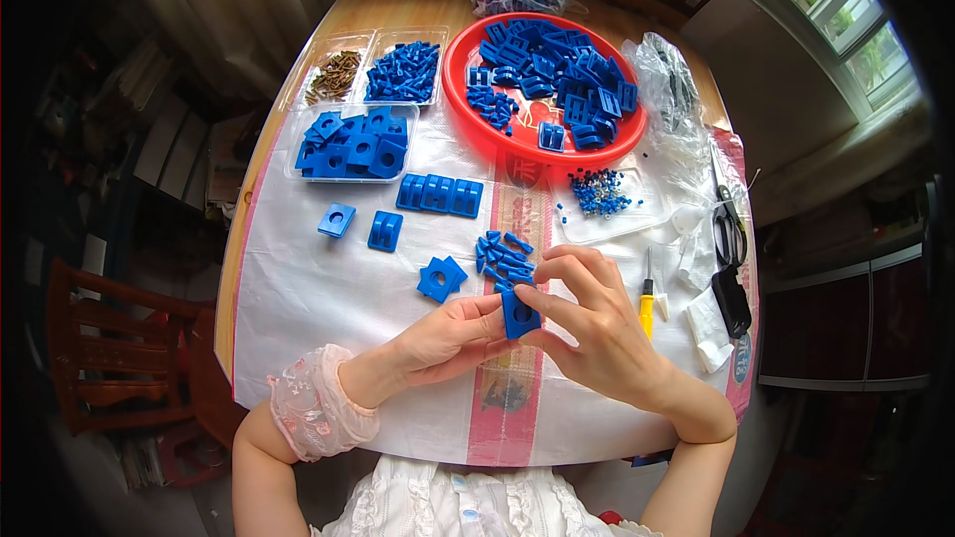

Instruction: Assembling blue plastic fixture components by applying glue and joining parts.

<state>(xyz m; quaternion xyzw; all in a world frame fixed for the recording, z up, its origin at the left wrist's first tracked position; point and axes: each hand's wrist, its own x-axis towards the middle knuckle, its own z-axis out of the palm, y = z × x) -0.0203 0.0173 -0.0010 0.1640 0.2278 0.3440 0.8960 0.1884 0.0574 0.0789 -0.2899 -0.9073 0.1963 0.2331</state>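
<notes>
In front of my body, both hands hold a blue plastic square plate with a round hole. The fingers of my left hand pinch its left side. My right hand grips it from the right, index fingertip at the upper edge and thumb at the lower right corner. Whether a smaller part sits under that index finger is hidden. Just beyond the fingers lies a pile of small blue plastic pegs. Two stacked blue square plates lie left of the pile.
Farther left lie several blue ribbed blocks. Clear boxes hold blue plates, blue pegs and brass-coloured screws. A red basin of blue parts stands behind. Small beads, a yellow-handled screwdriver and black scissors lie right.
</notes>
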